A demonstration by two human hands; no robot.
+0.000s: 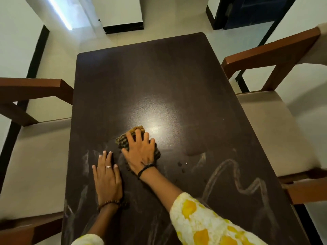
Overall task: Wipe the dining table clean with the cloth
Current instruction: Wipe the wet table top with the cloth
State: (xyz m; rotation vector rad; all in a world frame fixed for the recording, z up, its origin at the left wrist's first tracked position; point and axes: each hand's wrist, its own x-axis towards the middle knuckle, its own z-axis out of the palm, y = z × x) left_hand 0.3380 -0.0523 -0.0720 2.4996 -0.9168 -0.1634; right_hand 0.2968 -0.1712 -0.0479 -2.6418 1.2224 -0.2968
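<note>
2 flat hands: right hand (141, 152) presses crumpled cloth (136, 132) on glossy table (159, 76).

Your right hand (141, 152) lay on cloth (137, 131) mid-table (159, 76); left hand (107, 179) just left; chairs (265, 124) flanked both sides.

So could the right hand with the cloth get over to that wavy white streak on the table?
Probably yes. The right hand presses the cloth flat on the table, and the wavy streak lies on its own side with nothing standing between.
</note>
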